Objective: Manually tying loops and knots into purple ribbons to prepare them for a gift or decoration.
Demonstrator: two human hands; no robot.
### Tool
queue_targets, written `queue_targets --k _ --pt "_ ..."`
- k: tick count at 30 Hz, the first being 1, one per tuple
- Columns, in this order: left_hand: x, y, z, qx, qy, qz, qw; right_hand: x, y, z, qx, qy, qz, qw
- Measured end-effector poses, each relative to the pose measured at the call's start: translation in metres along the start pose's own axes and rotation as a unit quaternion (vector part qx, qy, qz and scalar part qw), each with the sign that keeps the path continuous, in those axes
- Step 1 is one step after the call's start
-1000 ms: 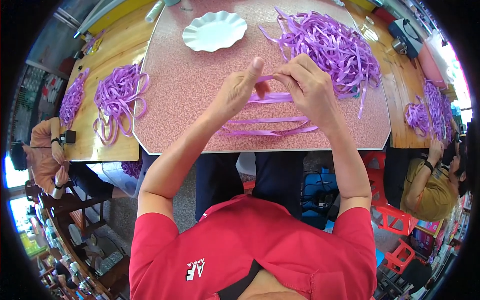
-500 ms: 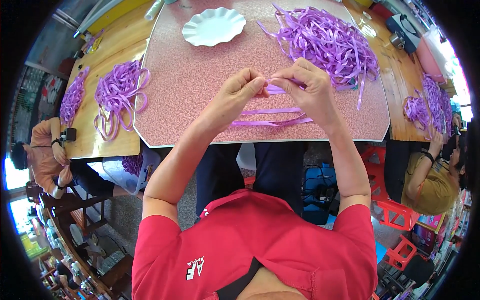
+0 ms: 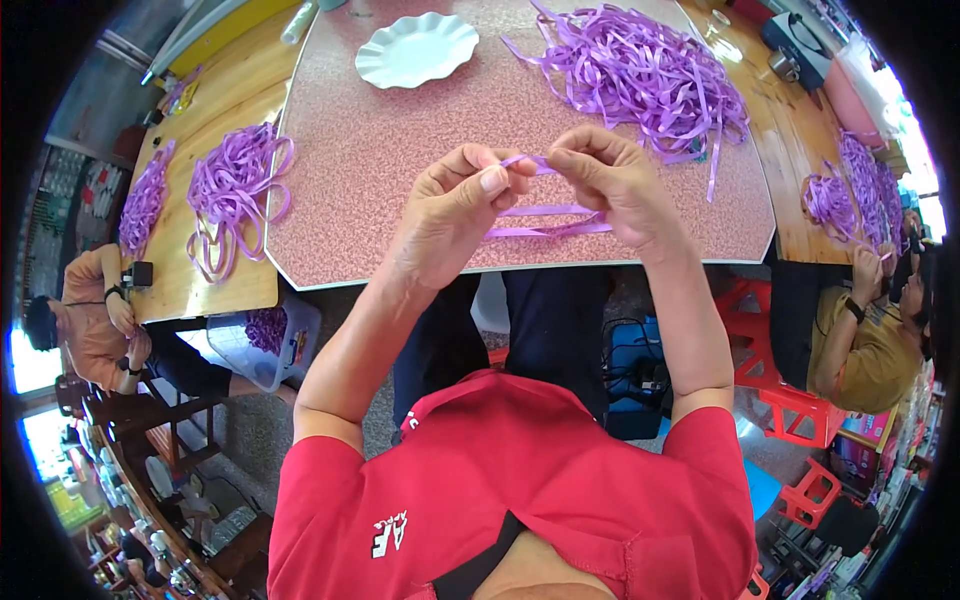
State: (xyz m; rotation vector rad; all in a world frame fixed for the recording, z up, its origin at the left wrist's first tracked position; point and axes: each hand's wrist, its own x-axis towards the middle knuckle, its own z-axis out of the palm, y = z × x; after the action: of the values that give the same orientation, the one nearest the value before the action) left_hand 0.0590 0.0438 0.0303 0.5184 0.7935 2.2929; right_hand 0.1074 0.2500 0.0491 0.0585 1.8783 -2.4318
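Note:
A purple ribbon [image 3: 541, 165] is stretched over the short gap between my two hands, above the near part of the pink speckled table. My left hand [image 3: 455, 205] pinches it between thumb and fingers. On the other side my right hand [image 3: 608, 185] grips it with thumb and forefinger. Lower down, two more strands of purple ribbon [image 3: 548, 210] run between the hands, partly hidden behind the fingers. A big tangled heap of purple ribbon [image 3: 650, 75] lies on the table beyond my right hand.
A white scalloped plate [image 3: 415, 50] sits at the far left of the pink table [image 3: 350, 160]. Looped ribbon [image 3: 240, 175] lies on the wooden table to the left. People work on both sides. Red stools [image 3: 805, 415] and a clear plastic tub [image 3: 265, 340] stand below.
My hands have drawn slightly apart, so more of the ribbon shows between them. The left hand has turned, its thumb now more toward me. The whole view has shifted a little.

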Motion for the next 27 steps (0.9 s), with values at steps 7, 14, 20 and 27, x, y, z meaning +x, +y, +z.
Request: queue_targets --k 7,14,20,27 --pt "0.003 -0.003 0.002 0.455 0.07 0.169 0.871 -0.013 0.014 0.028 -0.158 0.087 -0.146 0.973" --pt "0.002 0.011 0.016 0.746 -0.086 0.288 0.595 -0.01 0.004 0.016 -0.062 0.031 0.0 0.998" --pt "0.002 0.002 0.008 0.627 -0.014 0.292 0.722 -0.012 0.009 0.029 -0.07 0.081 -0.121 0.987" --pt "0.002 0.007 0.011 0.303 0.07 0.025 0.95 -0.013 0.015 0.028 -0.235 0.068 -0.257 0.935"
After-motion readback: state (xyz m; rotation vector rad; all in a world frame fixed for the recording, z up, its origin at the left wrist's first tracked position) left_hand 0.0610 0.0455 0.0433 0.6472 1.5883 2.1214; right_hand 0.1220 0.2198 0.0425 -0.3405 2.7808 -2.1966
